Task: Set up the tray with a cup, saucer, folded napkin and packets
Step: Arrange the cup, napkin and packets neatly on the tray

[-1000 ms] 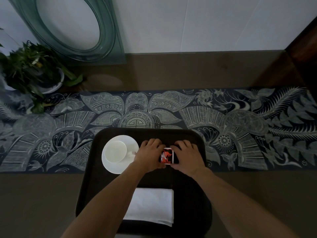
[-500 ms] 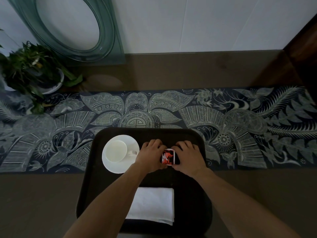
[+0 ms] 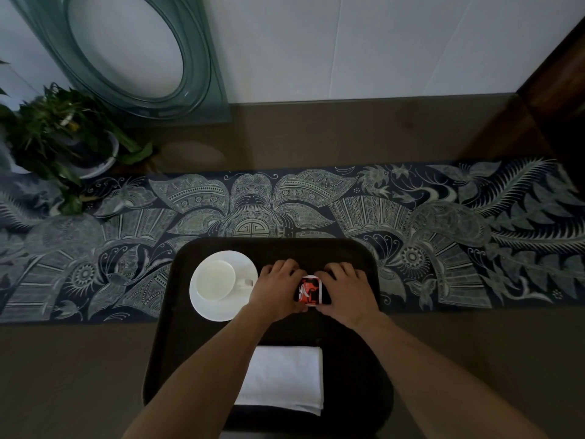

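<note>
Tray (image 3: 164, 343), centre frame: dark, matt plastic. Cup (image 3: 215, 279) and saucer (image 3: 221, 308): glossy white ceramic. Napkin (image 3: 283, 377): white cloth.

Dim, flat indoor light; wall (image 3: 380, 42) brightest. Dark tray (image 3: 177, 343) loses detail. Wide-angle bowing at edges. Focus sharp.

White cup (image 3: 215, 279), saucer (image 3: 235, 307), napkin (image 3: 285, 378); red-black packets (image 3: 309, 290); dark tray (image 3: 177, 343).
</note>
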Demonstrator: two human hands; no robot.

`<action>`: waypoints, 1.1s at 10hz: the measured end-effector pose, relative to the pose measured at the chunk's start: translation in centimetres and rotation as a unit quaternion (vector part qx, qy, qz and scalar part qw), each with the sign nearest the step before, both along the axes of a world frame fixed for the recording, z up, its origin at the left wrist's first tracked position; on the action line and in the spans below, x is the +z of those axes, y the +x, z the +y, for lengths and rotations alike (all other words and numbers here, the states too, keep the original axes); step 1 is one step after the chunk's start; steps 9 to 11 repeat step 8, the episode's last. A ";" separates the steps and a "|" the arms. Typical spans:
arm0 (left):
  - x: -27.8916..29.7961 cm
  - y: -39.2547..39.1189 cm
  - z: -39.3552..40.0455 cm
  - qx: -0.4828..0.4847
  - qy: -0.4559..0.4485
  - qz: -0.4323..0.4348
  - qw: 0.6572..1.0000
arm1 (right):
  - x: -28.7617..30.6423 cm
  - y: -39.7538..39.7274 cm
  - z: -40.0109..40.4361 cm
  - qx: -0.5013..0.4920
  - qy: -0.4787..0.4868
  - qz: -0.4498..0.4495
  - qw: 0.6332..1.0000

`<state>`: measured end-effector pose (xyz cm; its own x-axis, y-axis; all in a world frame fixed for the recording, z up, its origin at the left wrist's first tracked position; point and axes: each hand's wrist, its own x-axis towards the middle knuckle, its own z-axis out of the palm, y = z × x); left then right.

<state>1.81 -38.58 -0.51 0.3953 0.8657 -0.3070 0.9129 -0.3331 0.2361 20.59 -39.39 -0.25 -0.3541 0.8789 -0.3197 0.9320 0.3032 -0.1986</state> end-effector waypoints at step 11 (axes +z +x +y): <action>2.6 -0.5 -2.0 0.030 -0.004 0.012 0.999 | 3.3 -2.1 -2.4 -0.072 -0.012 -0.045 0.996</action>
